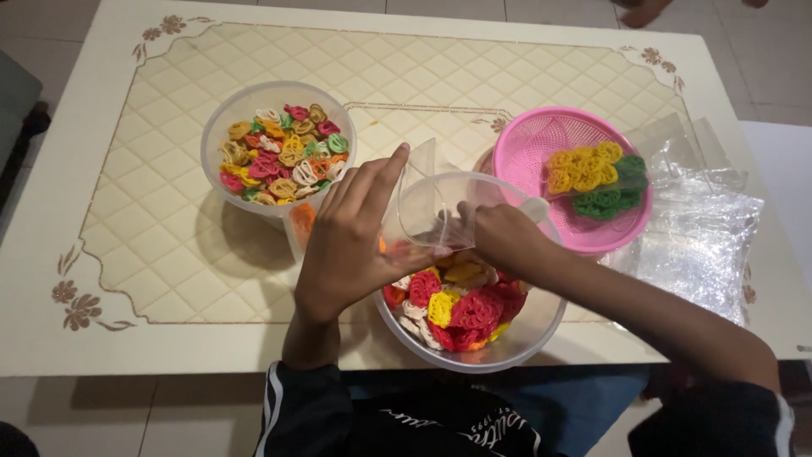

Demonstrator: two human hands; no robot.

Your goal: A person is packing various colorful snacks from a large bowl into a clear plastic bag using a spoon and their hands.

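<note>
Clear plastic bag (427,203): held open over the near bowl (529,334) of coloured crackers at the bench's near edge, left hand (351,241) clasped on its mouth, right hand (499,237) closed inside. Second cracker bowl (222,127) placed left; pink basket (529,140) and spare bags (702,237) placed right.

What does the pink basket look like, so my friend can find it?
On the cream patterned table, look right of the hands, beside the crinkly clear plastic bags. The round pink plastic mesh basket holds only yellow and green crackers, while the clear bowls hold mixed colours.
</note>
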